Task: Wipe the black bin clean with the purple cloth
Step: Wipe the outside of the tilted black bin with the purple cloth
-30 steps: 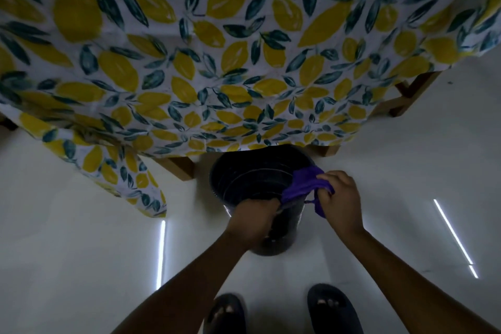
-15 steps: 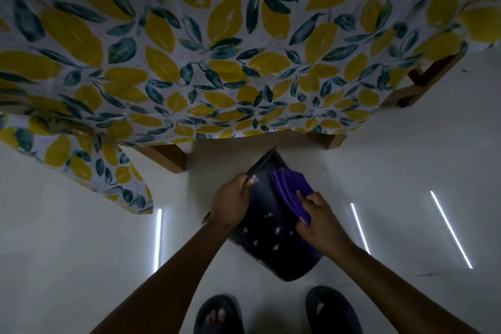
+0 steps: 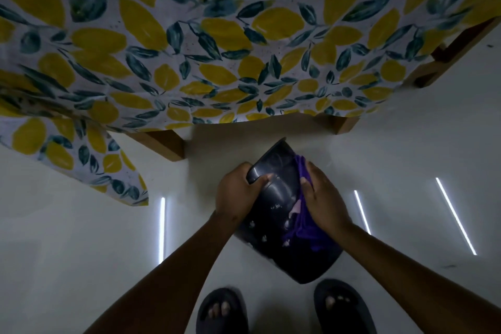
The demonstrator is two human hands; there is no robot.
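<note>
The black bin (image 3: 276, 214) is tilted over above the floor, its mouth pointing away from me toward the table and its base near my feet. Pale specks dot its outer wall. My left hand (image 3: 237, 192) grips the bin's rim with fingers curled over the edge. My right hand (image 3: 322, 198) presses the purple cloth (image 3: 303, 228) flat against the bin's outer right side. The cloth bunches under my palm and trails down toward the base.
A table with a lemon-and-leaf print cloth (image 3: 217, 43) overhangs just beyond the bin, with wooden legs (image 3: 162, 142) at left and right. My two feet in dark sandals (image 3: 222, 312) stand on the pale glossy floor right below the bin.
The bin went from upright to tipped over with its base toward me. My right hand slid the cloth from the rim down along the outer side. The view moved closer to the table.
</note>
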